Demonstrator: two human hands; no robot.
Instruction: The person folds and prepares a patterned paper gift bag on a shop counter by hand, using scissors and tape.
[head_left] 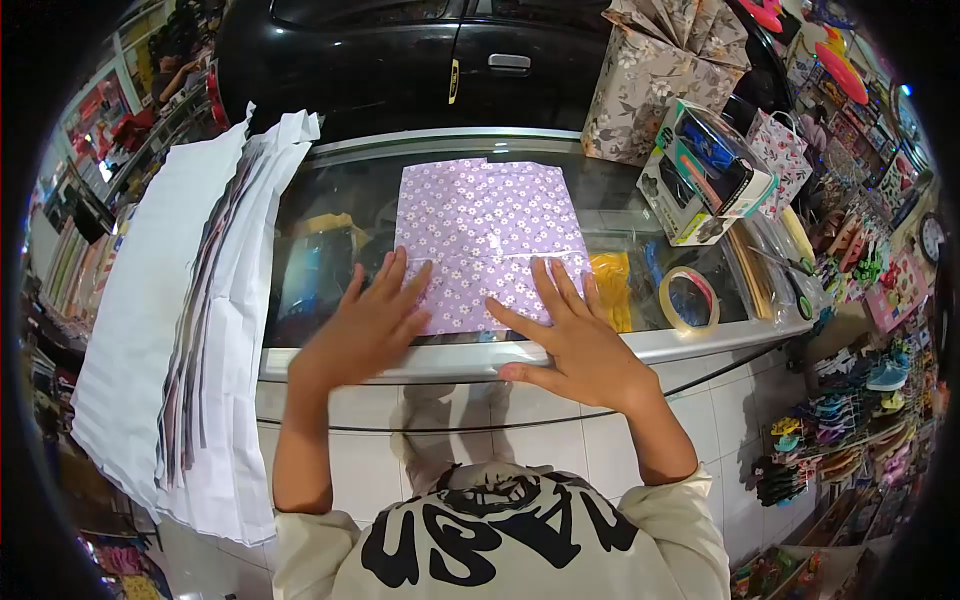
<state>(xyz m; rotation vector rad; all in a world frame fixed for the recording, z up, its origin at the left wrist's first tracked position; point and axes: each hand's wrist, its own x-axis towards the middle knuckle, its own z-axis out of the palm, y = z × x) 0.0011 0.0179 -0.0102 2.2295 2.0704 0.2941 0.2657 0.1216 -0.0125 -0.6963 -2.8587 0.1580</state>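
Observation:
A sheet of purple wrapping paper (490,210) with white flowers lies folded on the glass counter, a crease and seam running across its middle. My left hand (375,315) rests at its lower left edge, fingers spread, slightly blurred. On the lower right part lies my right hand (575,335), flat with its fingers apart and the thumb over the counter's metal edge. A small clear patch, perhaps tape, shows near the centre of the paper. Whether anything lies inside the folded paper is hidden.
White paper sheets (130,290) are stacked at the left. To the right are a tape roll (689,300), scissors (790,262), a boxed item (705,175) and a floral gift bag (640,95). A black car (400,70) stands behind the glass counter (350,150).

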